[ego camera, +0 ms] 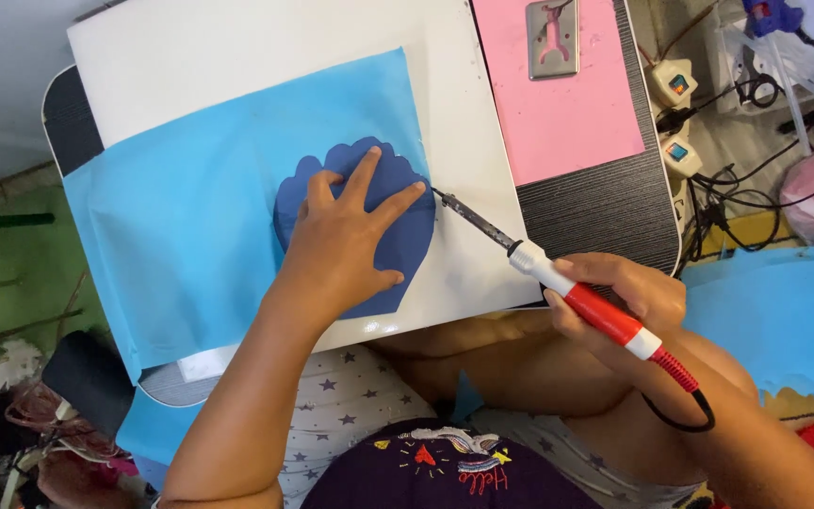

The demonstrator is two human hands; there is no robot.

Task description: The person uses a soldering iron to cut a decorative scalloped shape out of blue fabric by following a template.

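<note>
Left hand (346,240) spread flat on dark blue scalloped cutout (402,236) atop light blue sheet (190,207), right hand (619,297) clamped around red-and-white soldering iron (558,278), tip at the cutout's right edge, white board (463,123) beneath.

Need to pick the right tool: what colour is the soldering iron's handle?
Red and white soldering iron handle, held in the right hand; head view.

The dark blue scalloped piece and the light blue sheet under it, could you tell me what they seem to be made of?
The dark blue scalloped piece looks like matte felt or thin foam, flat under the left hand. The light blue sheet looks like thin glossy film, with soft creases and sheen.
</note>
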